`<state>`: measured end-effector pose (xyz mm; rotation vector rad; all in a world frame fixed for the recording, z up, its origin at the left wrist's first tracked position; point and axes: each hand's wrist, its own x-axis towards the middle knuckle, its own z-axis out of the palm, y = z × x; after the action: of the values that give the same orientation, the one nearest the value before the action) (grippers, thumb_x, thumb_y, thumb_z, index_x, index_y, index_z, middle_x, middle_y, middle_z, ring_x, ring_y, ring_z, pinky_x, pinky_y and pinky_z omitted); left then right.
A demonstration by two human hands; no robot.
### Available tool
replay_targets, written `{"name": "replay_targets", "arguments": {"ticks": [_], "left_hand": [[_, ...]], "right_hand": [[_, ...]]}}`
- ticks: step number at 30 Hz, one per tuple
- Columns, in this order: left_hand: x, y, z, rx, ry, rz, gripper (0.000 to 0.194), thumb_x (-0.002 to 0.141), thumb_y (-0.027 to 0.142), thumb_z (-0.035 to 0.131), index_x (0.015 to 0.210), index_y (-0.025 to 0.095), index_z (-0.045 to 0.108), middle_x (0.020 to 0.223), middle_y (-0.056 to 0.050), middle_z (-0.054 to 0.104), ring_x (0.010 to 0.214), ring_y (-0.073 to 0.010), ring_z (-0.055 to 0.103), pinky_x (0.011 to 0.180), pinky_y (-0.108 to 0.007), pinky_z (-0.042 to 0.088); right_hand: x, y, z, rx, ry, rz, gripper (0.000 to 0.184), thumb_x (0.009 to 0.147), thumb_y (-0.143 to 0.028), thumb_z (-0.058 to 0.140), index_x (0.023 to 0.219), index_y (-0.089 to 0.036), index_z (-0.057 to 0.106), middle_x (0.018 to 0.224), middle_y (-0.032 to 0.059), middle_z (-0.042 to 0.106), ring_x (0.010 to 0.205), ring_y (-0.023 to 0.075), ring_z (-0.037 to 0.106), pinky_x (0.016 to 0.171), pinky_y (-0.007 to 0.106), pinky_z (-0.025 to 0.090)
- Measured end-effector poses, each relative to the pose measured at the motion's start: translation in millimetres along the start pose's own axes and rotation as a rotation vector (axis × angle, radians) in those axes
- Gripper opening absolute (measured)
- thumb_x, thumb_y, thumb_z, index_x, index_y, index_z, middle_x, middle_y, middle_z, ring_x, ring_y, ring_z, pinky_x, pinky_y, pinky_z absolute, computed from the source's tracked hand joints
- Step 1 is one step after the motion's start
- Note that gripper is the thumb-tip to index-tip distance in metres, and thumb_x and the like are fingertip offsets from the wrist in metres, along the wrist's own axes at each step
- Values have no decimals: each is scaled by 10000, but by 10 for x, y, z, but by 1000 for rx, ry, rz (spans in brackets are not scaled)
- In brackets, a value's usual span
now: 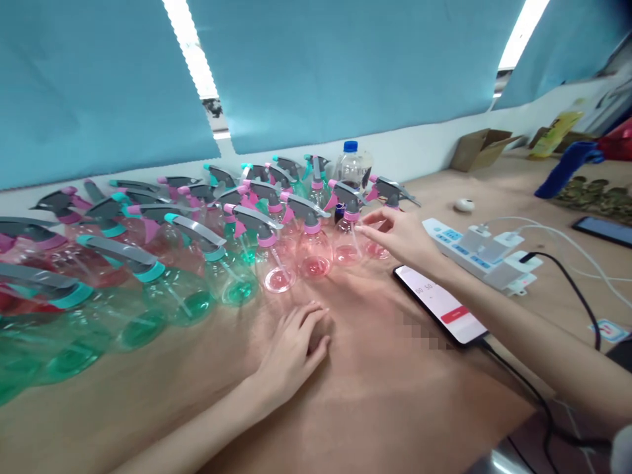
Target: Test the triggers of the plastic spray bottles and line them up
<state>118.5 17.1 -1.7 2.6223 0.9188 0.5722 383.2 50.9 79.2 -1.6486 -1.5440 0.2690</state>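
Note:
My left hand (pixel 299 342) rests on the brown table covering, fingers loosely bent and apart, holding nothing. My right hand (pixel 395 230) reaches to the right end of a group of trigger spray bottles. Its thumb and fingertips are at the shoulder of a pink spray bottle (pixel 348 240), touching or almost touching it, and do not wrap round it. Behind that hand another pink spray bottle (pixel 379 250) is partly hidden. Nearest my left hand stand a pink spray bottle (pixel 274 263) and a green spray bottle (pixel 231 280). All these bottles are upright, with grey trigger heads.
More green spray bottles (pixel 175 296) fill the left side. A clear bottle with a blue cap (pixel 349 164) stands behind. Under my right forearm lies a phone (pixel 434 296). Beyond it are a power strip (pixel 464 247) with cables, a white round object (pixel 464 205) and a cardboard box (pixel 478 150).

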Motion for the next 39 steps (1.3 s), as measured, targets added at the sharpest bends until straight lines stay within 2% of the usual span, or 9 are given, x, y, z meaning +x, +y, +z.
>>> {"name": "replay_targets", "arguments": {"ticks": [4,9,15,21,26,29,31,33,39], "left_hand": [[48,101,51,-30,19,40,340,900,151,516,1232,210,470,1265,-107,541,1183,-269,515,995,-484,431],[70,173,75,-48,22,56,323,902,140,507,1215,218,484,1262,-100,538,1176,-265,521,992,-481,430],[57,188,95,-70,42,70,323,895,136,506,1206,221,484,1252,-99,539,1181,-267,521,982,-474,439],[41,213,113,-113,34,41,327,906,159,507,1221,236,463,1245,-91,541,1188,-266,512,997,-480,427],[50,220,113,-221,39,-63,323,926,198,501,1242,238,449,1232,-81,555,1164,-249,546,990,-462,451],[60,204,125,-319,61,-123,380,938,230,505,1302,243,398,1299,-93,520,1185,-248,555,1003,-475,450],[71,194,142,-357,87,-132,436,934,254,524,1340,248,364,1350,-104,481,1219,-259,533,1026,-495,429],[82,192,159,-365,116,-120,526,915,277,564,1381,255,322,1379,-110,449,1264,-275,488,1050,-511,400],[65,235,156,-398,159,-69,829,814,315,692,1468,275,182,1460,-127,331,1334,-320,382,1074,-539,353]], "right_hand": [[92,86,44,-89,46,1,369,793,-441,652,1039,-166,648,1066,98,713,916,255,665,810,381,493],[201,41,220,-201,-25,61,482,780,-537,636,1058,-144,614,1018,138,710,913,290,668,760,368,476],[317,34,367,-256,-98,53,411,794,-582,579,739,-176,609,802,104,707,752,268,670,598,308,409],[303,43,404,-312,-74,76,391,807,-524,585,890,-145,632,946,157,717,878,318,677,661,329,431],[2,-5,262,-320,-67,53,434,813,-519,583,1056,-160,619,1185,154,655,1061,331,632,810,369,457],[-293,-82,134,-315,-76,45,402,824,-526,560,1042,-198,639,1182,120,656,1071,321,628,839,384,460],[-494,-147,66,-296,-51,86,433,810,-558,567,1054,-207,641,1135,118,674,1019,327,646,794,394,473],[-671,-214,28,-290,-56,35,447,803,-605,557,999,-214,651,1048,97,701,939,315,665,723,378,477],[-962,-474,65,-154,-136,-150,304,837,-528,583,912,-244,661,847,18,707,672,190,645,548,285,411]]}}
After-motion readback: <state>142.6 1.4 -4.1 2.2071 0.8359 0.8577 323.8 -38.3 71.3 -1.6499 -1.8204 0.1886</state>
